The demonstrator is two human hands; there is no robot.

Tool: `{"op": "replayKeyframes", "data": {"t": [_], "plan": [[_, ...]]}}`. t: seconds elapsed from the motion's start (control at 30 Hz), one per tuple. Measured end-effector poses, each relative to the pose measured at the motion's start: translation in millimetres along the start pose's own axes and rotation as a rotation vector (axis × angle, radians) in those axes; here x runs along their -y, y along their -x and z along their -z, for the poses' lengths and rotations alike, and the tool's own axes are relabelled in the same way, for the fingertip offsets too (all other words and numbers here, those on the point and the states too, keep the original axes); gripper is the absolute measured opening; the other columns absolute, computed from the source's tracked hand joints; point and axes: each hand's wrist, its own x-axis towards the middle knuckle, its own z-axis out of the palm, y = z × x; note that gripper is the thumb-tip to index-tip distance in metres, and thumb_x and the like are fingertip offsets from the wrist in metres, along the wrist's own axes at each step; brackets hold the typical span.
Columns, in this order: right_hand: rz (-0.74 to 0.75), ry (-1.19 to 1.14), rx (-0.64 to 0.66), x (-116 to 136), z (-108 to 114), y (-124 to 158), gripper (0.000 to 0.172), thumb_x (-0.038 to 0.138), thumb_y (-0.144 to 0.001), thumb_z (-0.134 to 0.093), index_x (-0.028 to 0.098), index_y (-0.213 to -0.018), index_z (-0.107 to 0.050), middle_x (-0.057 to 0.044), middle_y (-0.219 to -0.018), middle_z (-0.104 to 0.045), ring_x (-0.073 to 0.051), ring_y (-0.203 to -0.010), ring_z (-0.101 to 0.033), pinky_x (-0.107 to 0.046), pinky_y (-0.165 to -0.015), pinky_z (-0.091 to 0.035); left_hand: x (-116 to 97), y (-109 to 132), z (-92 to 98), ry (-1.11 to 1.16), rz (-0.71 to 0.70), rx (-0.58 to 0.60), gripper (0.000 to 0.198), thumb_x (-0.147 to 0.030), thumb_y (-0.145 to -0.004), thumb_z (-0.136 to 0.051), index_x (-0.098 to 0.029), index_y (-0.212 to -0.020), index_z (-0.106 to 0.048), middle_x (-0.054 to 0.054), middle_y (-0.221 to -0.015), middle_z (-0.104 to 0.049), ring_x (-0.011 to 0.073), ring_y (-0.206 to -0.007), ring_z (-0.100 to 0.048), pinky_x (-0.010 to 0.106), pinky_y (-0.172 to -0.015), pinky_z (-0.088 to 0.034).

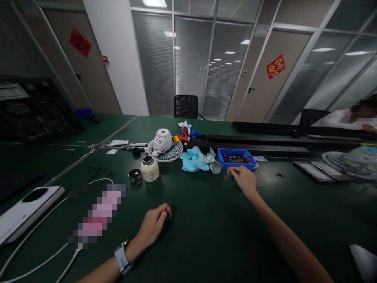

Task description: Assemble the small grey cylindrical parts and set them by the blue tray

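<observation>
My right hand [246, 179] is stretched out in front of the blue tray, its fingertips pinched on the rim of a small clear, cup-like thing [228, 176] that is blurred. Resting over the table nearer me, my left hand [154, 224] has its fingers curled, with nothing seen in them; a watch [123, 257] is on that wrist. Light blue fan blades [193, 160] lie left of my right hand, beside a clear round piece [215, 167]. Beyond my left hand stand a cream bottle [150, 169] without a lid and a dark round cap [135, 176].
The blue tray [250, 163] holds tangled wires. Behind the blades are a white fan body [163, 140] and a round grille [173, 154]. Long black bars [265, 149] lie across the back. A white device [29, 210] and cables are at left. A person [344, 118] sits far right.
</observation>
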Motion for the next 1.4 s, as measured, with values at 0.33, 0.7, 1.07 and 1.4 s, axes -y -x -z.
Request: {"op": "replayKeyframes", "data": {"t": [0.33, 0.7, 1.07, 1.4], "plan": [[0.025, 0.026, -0.016, -3, 2, 16, 0.035, 0.045, -0.094, -0.045, 0.028, -0.103, -0.075, -0.004, -0.077, -0.065, -0.015, -0.062, -0.057, -0.026, -0.056, -0.03, -2, 0, 0.0, -0.007, -0.004, 0.007, 0.034, -0.031, -0.096, -0.032, -0.021, -0.081, -0.061, -0.001, -0.069, -0.06, 0.0181, -0.064, -0.058, 0.026, -0.062, -0.038], [-0.17, -0.276, 0.021, -75, -19, 24, 0.057, 0.057, -0.076, -0.059, 0.017, -0.117, -0.065, -0.012, -0.099, -0.071, -0.029, -0.09, -0.066, -0.039, -0.077, -0.05, -2, 0, 0.7, -0.008, -0.013, 0.017, 0.034, -0.032, -0.095, -0.032, -0.021, -0.081, -0.061, 0.0, -0.071, -0.061, 0.0184, -0.066, -0.059, 0.026, -0.063, -0.039], [-0.098, -0.76, 0.39, -16, 12, 86, 0.052, 0.045, -0.082, -0.059, 0.021, -0.128, -0.057, -0.009, -0.12, -0.067, -0.028, -0.111, -0.062, -0.048, -0.099, -0.045, -4, 0, 0.1, -0.024, -0.028, 0.006, 0.032, -0.029, -0.095, -0.035, -0.021, -0.081, -0.063, 0.0, -0.07, -0.062, 0.0181, -0.064, -0.059, 0.027, -0.063, -0.041], [0.373, -0.858, 0.621, 130, 15, 132, 0.039, 0.023, -0.08, -0.065, 0.019, -0.119, -0.06, -0.01, -0.12, -0.064, -0.024, -0.114, -0.057, -0.042, -0.1, -0.044, -37, 2, -15.4, -0.08, -0.378, -0.092, 0.038, -0.027, -0.092, -0.056, -0.028, -0.13, -0.055, 0.007, -0.129, -0.061, 0.0244, -0.122, -0.051, 0.041, -0.101, -0.043]]}}
